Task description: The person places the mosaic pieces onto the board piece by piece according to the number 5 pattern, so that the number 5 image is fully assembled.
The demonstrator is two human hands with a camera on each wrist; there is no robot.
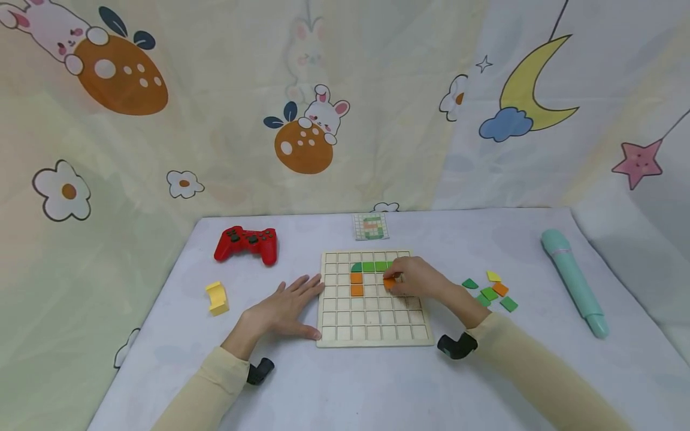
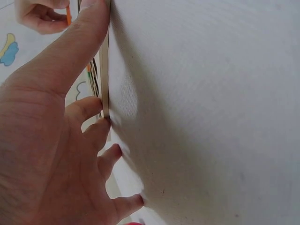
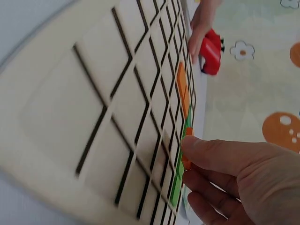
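Note:
A wooden grid board point(image 1: 372, 332) lies flat on the table. My left hand point(image 1: 288, 308) rests at its left edge with fingers spread; in the left wrist view the thumb and a fingertip touch the board's side. Over the upper right cells, my right hand point(image 1: 415, 278) pinches an orange square tile point(image 3: 189, 133) between thumb and fingers, close above the grid. On the board sit a dark green rounded-corner tile point(image 1: 357, 267), a row of light green tiles point(image 1: 369, 266) to its right, and two orange tiles point(image 1: 357, 284) below it. The right fingers hide some cells.
Loose green, yellow and orange tiles point(image 1: 489, 293) lie right of the board, with a mint microphone-shaped stick point(image 1: 575, 284) beyond. A pattern card point(image 1: 371, 227) is behind the board. On the left are a red game controller point(image 1: 246, 243) and a yellow curved block point(image 1: 217, 299).

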